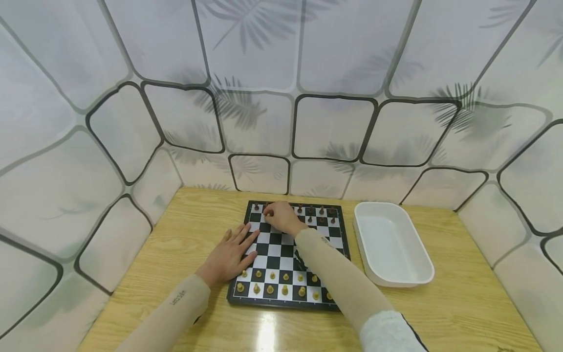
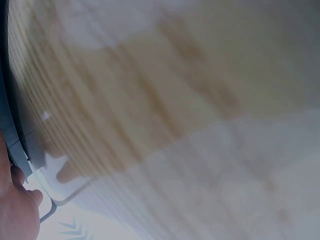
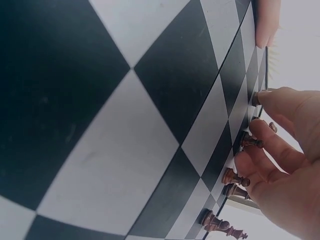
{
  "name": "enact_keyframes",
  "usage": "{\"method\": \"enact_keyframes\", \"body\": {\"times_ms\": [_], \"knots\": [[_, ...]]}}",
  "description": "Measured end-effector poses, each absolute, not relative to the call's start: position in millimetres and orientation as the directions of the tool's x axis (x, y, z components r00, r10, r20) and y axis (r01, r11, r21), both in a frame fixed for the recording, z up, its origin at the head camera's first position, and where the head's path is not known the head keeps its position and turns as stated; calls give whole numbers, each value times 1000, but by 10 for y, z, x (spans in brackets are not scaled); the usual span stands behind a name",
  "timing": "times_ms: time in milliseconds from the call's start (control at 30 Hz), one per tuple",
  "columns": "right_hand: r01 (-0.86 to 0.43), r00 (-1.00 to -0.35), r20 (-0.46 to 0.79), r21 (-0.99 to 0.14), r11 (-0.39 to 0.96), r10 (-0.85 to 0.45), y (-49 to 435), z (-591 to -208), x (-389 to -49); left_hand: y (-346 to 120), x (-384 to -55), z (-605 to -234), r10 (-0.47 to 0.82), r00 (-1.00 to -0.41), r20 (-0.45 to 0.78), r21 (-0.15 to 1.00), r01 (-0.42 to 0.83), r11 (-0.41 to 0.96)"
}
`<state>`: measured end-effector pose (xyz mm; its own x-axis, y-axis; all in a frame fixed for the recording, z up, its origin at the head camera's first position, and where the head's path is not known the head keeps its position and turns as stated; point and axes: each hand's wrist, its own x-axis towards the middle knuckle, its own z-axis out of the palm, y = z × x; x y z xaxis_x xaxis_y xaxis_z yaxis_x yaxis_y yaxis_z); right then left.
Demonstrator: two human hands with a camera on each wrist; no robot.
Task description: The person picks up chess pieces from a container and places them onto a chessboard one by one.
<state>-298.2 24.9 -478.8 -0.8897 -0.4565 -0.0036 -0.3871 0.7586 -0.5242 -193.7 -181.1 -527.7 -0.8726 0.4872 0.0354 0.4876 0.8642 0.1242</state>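
A black-and-white chessboard [image 1: 274,250] lies on the wooden table. My right hand [image 1: 283,218] reaches over its far left part and pinches a small brown chess piece [image 3: 256,99] at the board, mostly hidden by the fingertips. Other brown chess pieces [image 3: 234,177] stand close under the curled fingers in the right wrist view. Flat on the board's left edge rests my left hand [image 1: 228,256], fingers spread. Along the near side stand two rows of gold chess pieces [image 1: 284,290], partly covered at the right by my right forearm. The far rows hold brown pieces [image 1: 321,210].
A white plastic tray [image 1: 391,244] stands just right of the board. Behind the table [image 1: 189,210] hangs a patterned curtain [image 1: 259,122], which also closes off both sides. In the left wrist view, mostly blurred wood grain shows.
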Motion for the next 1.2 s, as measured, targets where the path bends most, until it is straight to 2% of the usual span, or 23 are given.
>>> {"method": "enact_keyframes", "body": {"times_ms": [667,933,1200], "knots": [[-401,-889,22,-517,756,-456,294,-4778,-2973,-1785,-1937,-5305,488,-873,21,130,486,864],[-409,-891,92,-583,701,-444,440,-4454,-2994,-1808,-1939,-5323,477,-877,51,137,479,867],[-363,-925,165,-652,666,-342,948,-4108,-2972,-1813,-1936,-5288,471,-882,27,145,470,871]]}}
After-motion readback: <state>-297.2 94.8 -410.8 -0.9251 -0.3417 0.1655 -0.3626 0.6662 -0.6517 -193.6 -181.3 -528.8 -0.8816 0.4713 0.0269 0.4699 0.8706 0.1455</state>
